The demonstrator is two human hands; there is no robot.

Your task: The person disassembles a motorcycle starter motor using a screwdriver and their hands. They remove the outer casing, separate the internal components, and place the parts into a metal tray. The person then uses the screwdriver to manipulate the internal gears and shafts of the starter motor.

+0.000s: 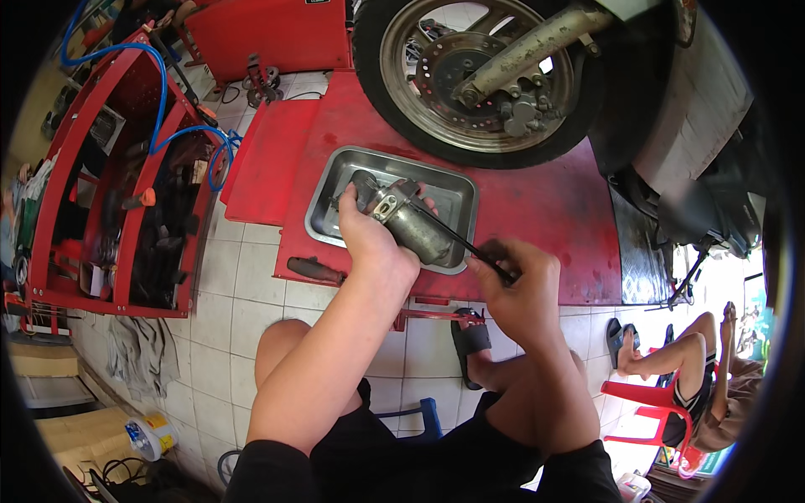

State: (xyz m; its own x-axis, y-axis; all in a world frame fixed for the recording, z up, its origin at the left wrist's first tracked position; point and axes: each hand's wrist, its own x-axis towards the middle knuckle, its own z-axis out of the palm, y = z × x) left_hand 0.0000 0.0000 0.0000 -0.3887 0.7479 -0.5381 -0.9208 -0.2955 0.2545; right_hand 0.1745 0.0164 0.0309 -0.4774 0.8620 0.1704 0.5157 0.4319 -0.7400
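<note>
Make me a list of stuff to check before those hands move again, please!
1. Left hand holding the metal cylinder part: ok.
2. Right hand gripping the thin black tool: ok.
3. Tool's far tip properly seated: cannot tell; it's too hard to see.
4. Metal tray resting on the red table: ok.
5. Dark-handled tool well back from the table's near edge: not ok; it lies right there.

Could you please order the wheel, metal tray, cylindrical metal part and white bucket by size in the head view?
Largest to smallest, apparent size only:
1. Wheel
2. Metal tray
3. Cylindrical metal part
4. White bucket
</note>
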